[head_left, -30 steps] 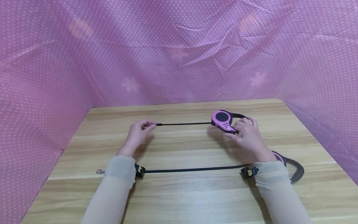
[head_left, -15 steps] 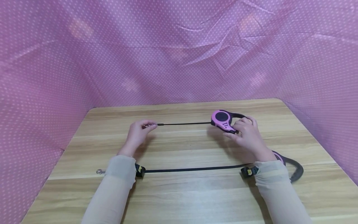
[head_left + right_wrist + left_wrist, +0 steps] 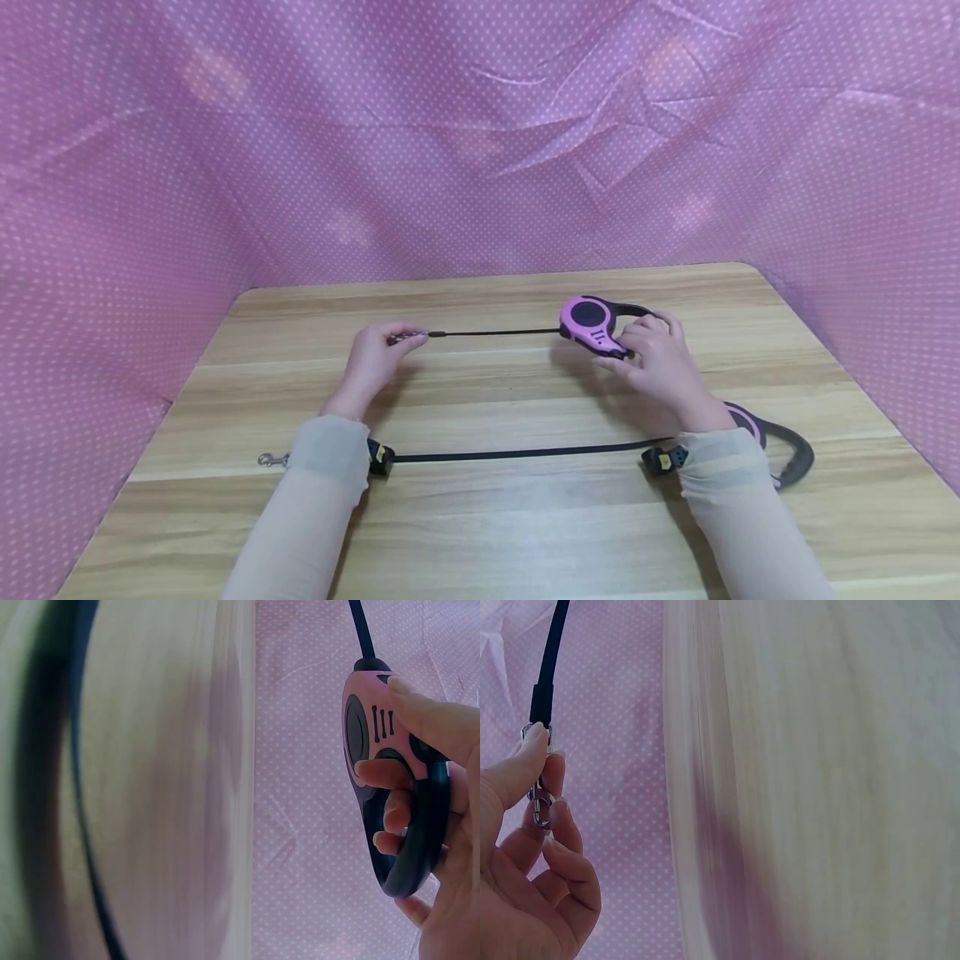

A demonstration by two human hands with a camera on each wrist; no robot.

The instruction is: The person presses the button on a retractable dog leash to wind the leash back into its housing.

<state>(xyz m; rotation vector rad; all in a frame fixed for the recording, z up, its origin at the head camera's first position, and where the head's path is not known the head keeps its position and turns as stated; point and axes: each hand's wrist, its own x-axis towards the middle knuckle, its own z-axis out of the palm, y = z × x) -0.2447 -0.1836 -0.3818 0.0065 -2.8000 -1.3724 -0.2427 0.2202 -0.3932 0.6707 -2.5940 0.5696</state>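
My right hand [image 3: 660,362] grips the black loop handle of a pink and black retractable dog leash [image 3: 588,314], raised over the table's far half. In the right wrist view, fingers pass through the handle and the thumb lies on the casing [image 3: 371,712]. A thin black strap [image 3: 502,333] runs out leftward, nearly straight, to my left hand [image 3: 369,358]. There the thumb and fingers pinch the metal snap hook [image 3: 541,814] at the strap's end. The hook hangs partly behind the thumb in the left wrist view.
A second retractable leash [image 3: 797,457] lies nearer on the wooden table [image 3: 510,533], its casing partly hidden by my right forearm. Its black strap [image 3: 517,454] stretches left, under my left wrist, to a metal snap hook [image 3: 272,459]. Pink dotted cloth [image 3: 480,167] surrounds the table's back and sides.
My left hand has shifted slightly right with the snap hook, and my right hand slightly left with the leash. The strap between them looks a little shorter. The second leash lies still.
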